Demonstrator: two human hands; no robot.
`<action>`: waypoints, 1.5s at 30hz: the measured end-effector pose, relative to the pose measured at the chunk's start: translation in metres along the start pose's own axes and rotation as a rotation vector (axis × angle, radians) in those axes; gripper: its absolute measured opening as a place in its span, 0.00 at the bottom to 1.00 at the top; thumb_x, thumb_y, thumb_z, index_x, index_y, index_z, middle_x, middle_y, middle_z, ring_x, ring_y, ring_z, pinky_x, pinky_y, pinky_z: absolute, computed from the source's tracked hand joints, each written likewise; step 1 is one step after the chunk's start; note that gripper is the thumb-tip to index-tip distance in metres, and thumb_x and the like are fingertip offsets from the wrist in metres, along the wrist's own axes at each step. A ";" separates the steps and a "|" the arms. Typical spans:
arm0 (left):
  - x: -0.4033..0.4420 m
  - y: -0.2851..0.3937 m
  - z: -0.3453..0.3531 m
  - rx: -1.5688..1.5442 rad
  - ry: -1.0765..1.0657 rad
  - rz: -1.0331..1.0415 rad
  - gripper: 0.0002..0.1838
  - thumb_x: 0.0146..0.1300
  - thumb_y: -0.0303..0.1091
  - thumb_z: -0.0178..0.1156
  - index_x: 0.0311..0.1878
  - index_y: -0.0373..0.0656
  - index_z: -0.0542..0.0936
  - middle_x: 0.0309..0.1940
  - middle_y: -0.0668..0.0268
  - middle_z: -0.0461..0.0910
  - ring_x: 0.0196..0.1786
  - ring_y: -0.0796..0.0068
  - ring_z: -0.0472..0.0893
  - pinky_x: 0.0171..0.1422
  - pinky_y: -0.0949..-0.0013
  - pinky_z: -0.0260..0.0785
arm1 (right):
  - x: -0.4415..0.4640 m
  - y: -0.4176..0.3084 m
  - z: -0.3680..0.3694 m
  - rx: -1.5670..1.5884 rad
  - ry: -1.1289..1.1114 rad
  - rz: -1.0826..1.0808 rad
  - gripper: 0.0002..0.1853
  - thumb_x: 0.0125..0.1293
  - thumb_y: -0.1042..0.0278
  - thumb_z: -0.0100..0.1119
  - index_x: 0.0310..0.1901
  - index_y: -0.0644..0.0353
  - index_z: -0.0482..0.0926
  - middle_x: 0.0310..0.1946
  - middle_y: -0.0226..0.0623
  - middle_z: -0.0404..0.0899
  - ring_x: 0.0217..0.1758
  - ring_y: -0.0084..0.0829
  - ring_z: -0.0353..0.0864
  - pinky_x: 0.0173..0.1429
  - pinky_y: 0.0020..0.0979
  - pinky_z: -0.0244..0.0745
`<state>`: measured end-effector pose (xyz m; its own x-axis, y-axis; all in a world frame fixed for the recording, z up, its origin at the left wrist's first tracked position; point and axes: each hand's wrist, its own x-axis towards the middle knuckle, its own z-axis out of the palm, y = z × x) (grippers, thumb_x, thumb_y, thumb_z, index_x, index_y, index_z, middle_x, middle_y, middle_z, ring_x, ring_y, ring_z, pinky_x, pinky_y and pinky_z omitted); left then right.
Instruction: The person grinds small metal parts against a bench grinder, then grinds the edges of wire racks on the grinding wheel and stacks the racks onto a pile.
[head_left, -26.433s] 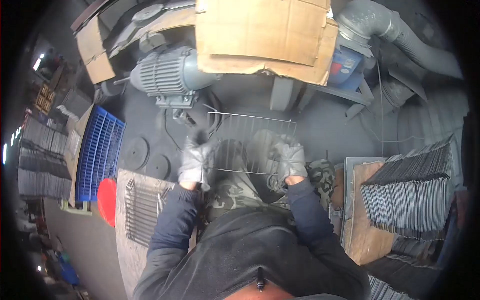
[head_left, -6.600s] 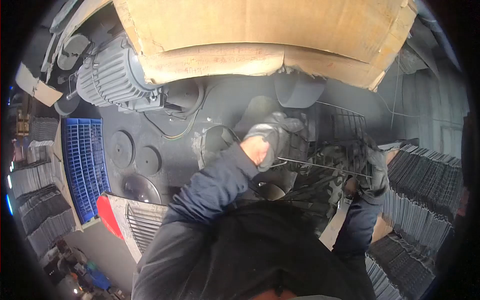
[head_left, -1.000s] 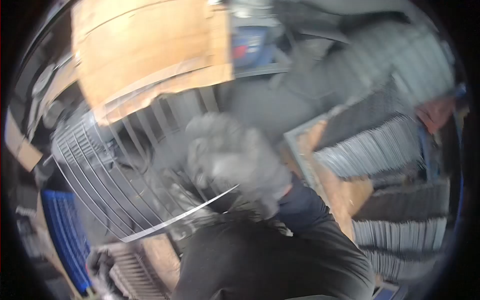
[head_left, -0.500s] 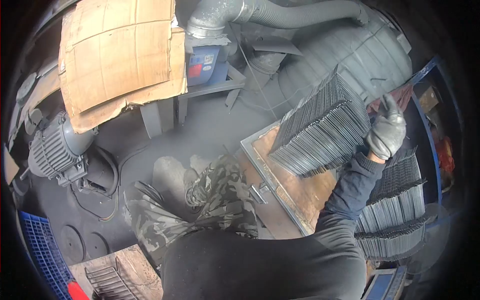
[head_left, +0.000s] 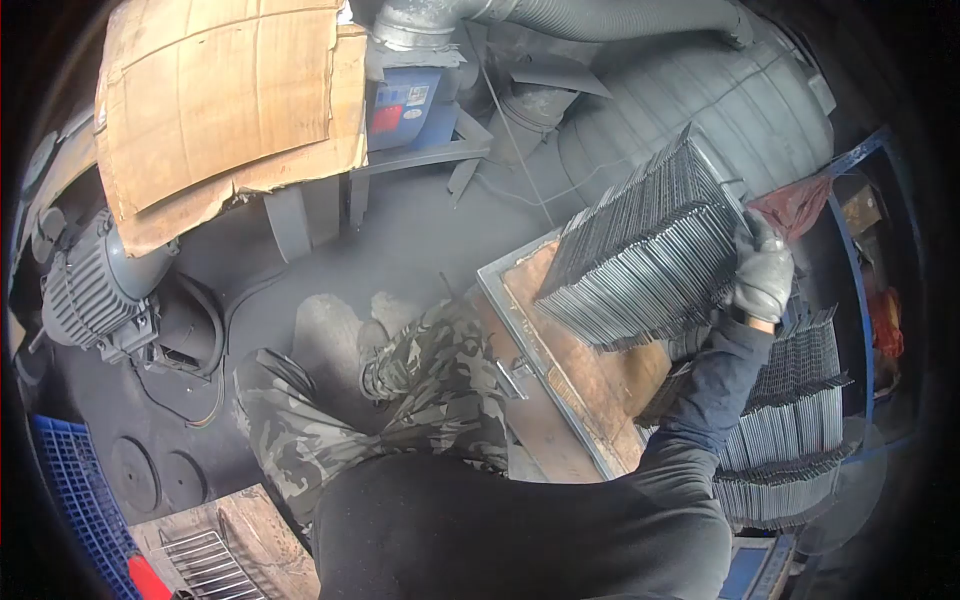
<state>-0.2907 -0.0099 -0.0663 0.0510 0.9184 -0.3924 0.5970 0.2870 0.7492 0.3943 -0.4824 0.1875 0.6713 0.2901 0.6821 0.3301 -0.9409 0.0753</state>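
Observation:
A tall stack of dark thin metal racks (head_left: 640,245) leans on a brown board. My right hand (head_left: 764,275), in a grey glove, is at the stack's right end. Its fingers are curled round the edge of the outermost metal rack (head_left: 718,170), and the fingertips are partly hidden. Below my right forearm are more stacked racks (head_left: 780,440) in layers. My left hand is out of view.
The brown board (head_left: 570,340) has a metal-edged frame. A motor (head_left: 100,285) stands at left, with cardboard (head_left: 225,110) above it. A ribbed duct (head_left: 590,20) crosses the top. A wire rack (head_left: 205,560) lies bottom left, near a blue crate (head_left: 80,470).
My right hand has moved down slightly, and its raised finger has curled onto the stack's edge. The view has shifted a little.

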 end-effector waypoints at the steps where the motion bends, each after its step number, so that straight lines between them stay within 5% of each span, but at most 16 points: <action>1: -0.002 -0.003 -0.007 0.003 0.017 -0.012 0.26 0.69 0.42 0.68 0.63 0.37 0.76 0.42 0.62 0.82 0.43 0.72 0.81 0.53 0.68 0.75 | -0.001 0.002 -0.003 0.171 -0.044 0.034 0.21 0.64 0.71 0.68 0.60 0.53 0.86 0.53 0.46 0.88 0.58 0.42 0.87 0.65 0.40 0.79; 3: -0.007 -0.009 -0.027 0.017 0.052 -0.037 0.25 0.69 0.42 0.67 0.62 0.37 0.76 0.41 0.62 0.82 0.42 0.72 0.81 0.53 0.68 0.74 | -0.012 -0.001 -0.020 0.640 -0.119 0.031 0.27 0.67 0.73 0.68 0.68 0.66 0.78 0.61 0.48 0.84 0.63 0.36 0.83 0.70 0.36 0.73; 5: -0.018 -0.017 -0.059 0.019 0.099 -0.066 0.24 0.69 0.41 0.67 0.62 0.37 0.77 0.41 0.63 0.82 0.42 0.73 0.81 0.53 0.68 0.74 | -0.024 -0.032 -0.042 0.614 -0.042 -0.010 0.26 0.76 0.66 0.58 0.70 0.71 0.74 0.68 0.48 0.78 0.72 0.39 0.77 0.77 0.40 0.68; 7: -0.031 -0.020 -0.100 0.037 0.118 -0.080 0.23 0.69 0.41 0.67 0.61 0.38 0.77 0.40 0.63 0.82 0.41 0.73 0.81 0.52 0.68 0.74 | -0.048 -0.103 -0.027 0.903 0.377 -0.500 0.30 0.80 0.55 0.51 0.73 0.71 0.69 0.68 0.51 0.77 0.68 0.44 0.80 0.74 0.40 0.72; 8: -0.032 -0.011 -0.109 0.050 0.119 -0.053 0.23 0.69 0.40 0.67 0.61 0.38 0.77 0.40 0.64 0.82 0.41 0.73 0.80 0.52 0.68 0.74 | -0.059 -0.121 0.005 1.147 0.463 -0.425 0.34 0.83 0.48 0.40 0.76 0.71 0.64 0.69 0.51 0.75 0.69 0.46 0.80 0.74 0.43 0.73; 10: -0.022 0.018 -0.074 0.202 0.322 0.194 0.17 0.69 0.34 0.63 0.59 0.39 0.78 0.41 0.63 0.83 0.41 0.73 0.81 0.49 0.68 0.73 | -0.111 -0.187 0.043 1.540 -0.038 -0.421 0.32 0.83 0.49 0.45 0.74 0.69 0.68 0.66 0.44 0.78 0.66 0.40 0.80 0.76 0.43 0.73; 13: -0.026 0.150 0.050 0.225 0.099 0.578 0.12 0.68 0.32 0.61 0.52 0.41 0.78 0.35 0.66 0.79 0.37 0.70 0.80 0.43 0.67 0.73 | -0.179 -0.338 0.057 1.510 -0.835 0.035 0.36 0.61 0.80 0.68 0.72 0.61 0.70 0.64 0.44 0.77 0.70 0.42 0.76 0.75 0.38 0.70; 18: 0.009 0.206 0.169 0.466 -0.006 1.192 0.01 0.64 0.30 0.60 0.38 0.47 0.79 0.27 0.69 0.76 0.29 0.67 0.79 0.30 0.66 0.73 | -0.259 -0.436 0.128 2.386 -1.279 0.244 0.38 0.61 0.78 0.70 0.74 0.60 0.68 0.63 0.40 0.77 0.67 0.37 0.77 0.71 0.38 0.75; 19: 0.009 0.219 0.174 0.433 -0.073 1.143 0.07 0.60 0.29 0.61 0.42 0.47 0.81 0.33 0.62 0.81 0.35 0.59 0.83 0.37 0.63 0.76 | -0.262 -0.438 0.146 2.295 -1.310 0.345 0.33 0.62 0.78 0.70 0.69 0.60 0.72 0.59 0.39 0.79 0.62 0.35 0.80 0.67 0.36 0.78; 21: 0.025 0.231 0.197 0.251 0.253 1.291 0.14 0.57 0.30 0.66 0.48 0.48 0.84 0.39 0.59 0.85 0.40 0.57 0.86 0.43 0.61 0.79 | -0.263 -0.445 0.176 2.114 -1.370 0.548 0.22 0.64 0.78 0.70 0.60 0.60 0.78 0.52 0.36 0.83 0.52 0.32 0.84 0.57 0.33 0.83; 23: 0.055 0.198 0.215 0.288 0.186 1.106 0.17 0.57 0.30 0.69 0.52 0.48 0.85 0.43 0.58 0.86 0.44 0.58 0.87 0.46 0.60 0.80 | -0.245 -0.437 0.194 1.802 -1.180 0.480 0.13 0.66 0.77 0.69 0.51 0.60 0.82 0.44 0.34 0.85 0.43 0.29 0.86 0.49 0.30 0.85; 26: 0.144 0.114 0.282 -0.399 -0.569 0.235 0.20 0.67 0.29 0.69 0.61 0.43 0.81 0.48 0.64 0.85 0.48 0.73 0.85 0.49 0.67 0.80 | -0.222 -0.417 0.231 1.829 -1.204 0.765 0.12 0.64 0.76 0.71 0.48 0.61 0.81 0.42 0.30 0.84 0.39 0.25 0.82 0.46 0.28 0.80; 31: 0.131 0.136 0.376 -0.424 -0.676 0.483 0.08 0.68 0.31 0.63 0.46 0.41 0.87 0.42 0.63 0.88 0.42 0.68 0.86 0.50 0.68 0.77 | -0.186 -0.369 0.279 1.511 -1.138 0.601 0.13 0.64 0.72 0.74 0.49 0.62 0.83 0.41 0.34 0.86 0.40 0.26 0.84 0.46 0.30 0.80; 38: 0.172 0.075 0.326 0.134 -0.456 0.701 0.08 0.72 0.36 0.61 0.48 0.43 0.83 0.38 0.65 0.84 0.38 0.68 0.83 0.43 0.62 0.75 | -0.204 -0.446 0.254 1.662 -1.289 0.669 0.11 0.63 0.77 0.73 0.47 0.62 0.84 0.42 0.36 0.85 0.40 0.27 0.84 0.45 0.27 0.80; 42: 0.196 0.051 0.333 -0.374 -0.699 0.179 0.10 0.73 0.35 0.58 0.49 0.40 0.82 0.43 0.58 0.85 0.41 0.63 0.85 0.46 0.59 0.78 | -0.206 -0.455 0.243 1.643 -1.249 0.597 0.11 0.66 0.80 0.68 0.49 0.62 0.84 0.44 0.37 0.85 0.41 0.27 0.85 0.45 0.26 0.81; 45: 0.155 0.091 0.372 -0.301 -0.709 0.443 0.08 0.76 0.33 0.61 0.49 0.38 0.82 0.39 0.64 0.85 0.42 0.72 0.84 0.47 0.71 0.77 | -0.182 -0.393 0.264 1.384 -1.161 0.666 0.10 0.65 0.73 0.70 0.46 0.64 0.85 0.37 0.35 0.86 0.32 0.27 0.83 0.38 0.29 0.78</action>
<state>0.0692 0.0574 -0.2578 0.7707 0.6062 -0.1963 0.1738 0.0964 0.9801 0.3175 -0.1198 -0.1581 0.7459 0.5030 -0.4366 -0.3017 -0.3292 -0.8948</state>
